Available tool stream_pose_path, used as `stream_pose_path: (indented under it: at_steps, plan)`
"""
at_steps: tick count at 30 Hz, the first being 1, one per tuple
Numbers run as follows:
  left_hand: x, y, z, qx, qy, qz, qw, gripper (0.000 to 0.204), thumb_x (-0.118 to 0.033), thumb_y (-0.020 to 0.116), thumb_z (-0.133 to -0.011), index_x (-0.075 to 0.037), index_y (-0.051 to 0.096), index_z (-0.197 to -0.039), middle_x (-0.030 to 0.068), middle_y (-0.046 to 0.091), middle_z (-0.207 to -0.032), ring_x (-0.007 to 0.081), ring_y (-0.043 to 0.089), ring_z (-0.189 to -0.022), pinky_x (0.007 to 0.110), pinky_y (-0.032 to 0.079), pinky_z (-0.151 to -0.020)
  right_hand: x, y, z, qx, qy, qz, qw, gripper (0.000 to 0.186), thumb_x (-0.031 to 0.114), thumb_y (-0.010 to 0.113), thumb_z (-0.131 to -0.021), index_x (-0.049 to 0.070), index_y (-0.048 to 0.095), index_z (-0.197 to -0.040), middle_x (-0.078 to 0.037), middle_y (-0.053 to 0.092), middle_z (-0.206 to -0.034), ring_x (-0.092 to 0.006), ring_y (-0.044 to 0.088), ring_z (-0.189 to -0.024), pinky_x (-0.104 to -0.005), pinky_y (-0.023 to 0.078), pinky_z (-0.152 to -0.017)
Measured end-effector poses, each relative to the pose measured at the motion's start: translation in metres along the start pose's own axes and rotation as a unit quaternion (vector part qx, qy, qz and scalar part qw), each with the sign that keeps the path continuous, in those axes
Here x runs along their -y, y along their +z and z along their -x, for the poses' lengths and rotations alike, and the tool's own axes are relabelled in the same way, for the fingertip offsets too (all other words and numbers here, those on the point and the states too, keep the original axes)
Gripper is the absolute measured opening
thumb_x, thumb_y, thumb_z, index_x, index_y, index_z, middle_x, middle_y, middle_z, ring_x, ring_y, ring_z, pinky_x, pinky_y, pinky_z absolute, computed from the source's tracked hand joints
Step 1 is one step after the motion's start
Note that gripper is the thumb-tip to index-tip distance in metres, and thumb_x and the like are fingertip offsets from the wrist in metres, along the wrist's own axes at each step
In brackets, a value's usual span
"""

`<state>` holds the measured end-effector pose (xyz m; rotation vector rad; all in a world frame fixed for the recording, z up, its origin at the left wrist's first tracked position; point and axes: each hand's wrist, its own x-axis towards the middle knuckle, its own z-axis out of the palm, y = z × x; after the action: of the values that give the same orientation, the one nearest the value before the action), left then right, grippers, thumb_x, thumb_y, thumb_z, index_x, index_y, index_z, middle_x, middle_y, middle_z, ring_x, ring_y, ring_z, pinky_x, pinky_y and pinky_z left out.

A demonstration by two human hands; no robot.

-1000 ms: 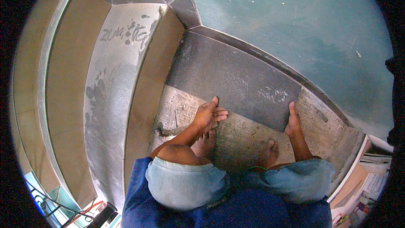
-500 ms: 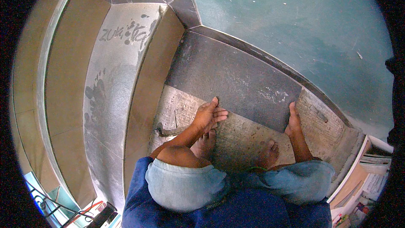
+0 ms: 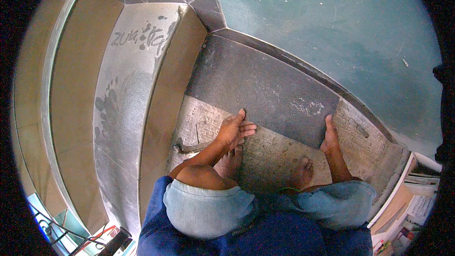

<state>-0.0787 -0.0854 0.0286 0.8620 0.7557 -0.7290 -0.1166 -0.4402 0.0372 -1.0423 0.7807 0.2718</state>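
Observation:
A dark grey tile (image 3: 263, 82) lies on the lower step, with rough concrete (image 3: 275, 147) showing along its near and right sides. My left hand (image 3: 236, 129) is at the tile's near edge, thumb touching it and fingers stretched apart. At the tile's right edge, my right hand (image 3: 329, 135) holds on, thumb along the edge and the other fingers mostly hidden. My bare feet (image 3: 304, 172) are just behind the hands on the concrete. A dark bent object (image 3: 182, 148), too unclear to name, lies left of my left foot.
Tiled steps (image 3: 122, 90) rise at the left. A grey border (image 3: 294, 68) edges the teal surface (image 3: 341, 14) beyond the tile. Cables (image 3: 52, 227) sit at the lower left. A wooden board and papers (image 3: 419, 204) are at the lower right.

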Motion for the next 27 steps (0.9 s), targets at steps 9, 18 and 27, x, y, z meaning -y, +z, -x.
stream_pose_path:
  at_steps: [9,18,27]
  plan:
    - [0.0,-0.002,-0.002,0.004,-0.01,-0.004,1.0,0.047,-0.041,0.06,-0.093,0.003,0.049,-0.106,0.0183,0.061,-0.094,0.0295,0.066,-0.088,0.038,0.06,-0.075,0.0,0.0,0.0,-0.023,-0.005,0.021,0.999,0.065,0.054,0.053,-0.093,0.007,0.044,-0.137,-0.012,0.052,-0.134,-0.0318,0.054,-0.119,-0.0506,0.046,-0.098]
    - [0.0,0.001,-0.001,-0.005,-0.003,-0.003,1.0,0.049,-0.041,0.06,-0.093,0.004,0.047,-0.106,0.0203,0.06,-0.097,0.0309,0.066,-0.088,0.039,0.06,-0.075,-0.001,-0.004,-0.003,-0.047,-0.013,0.033,0.998,0.063,0.051,0.054,-0.093,0.007,0.043,-0.138,-0.011,0.052,-0.134,-0.0299,0.054,-0.118,-0.0486,0.046,-0.099]
    - [0.003,-0.001,-0.004,-0.005,-0.002,-0.019,1.0,0.057,-0.044,0.059,-0.093,0.009,0.047,-0.112,0.0251,0.062,-0.102,0.033,0.067,-0.087,0.039,0.059,-0.076,-0.006,-0.017,-0.009,-0.025,0.002,0.015,1.0,0.064,0.053,0.053,-0.094,0.007,0.043,-0.138,-0.01,0.052,-0.134,-0.0295,0.054,-0.118,-0.0477,0.046,-0.099]
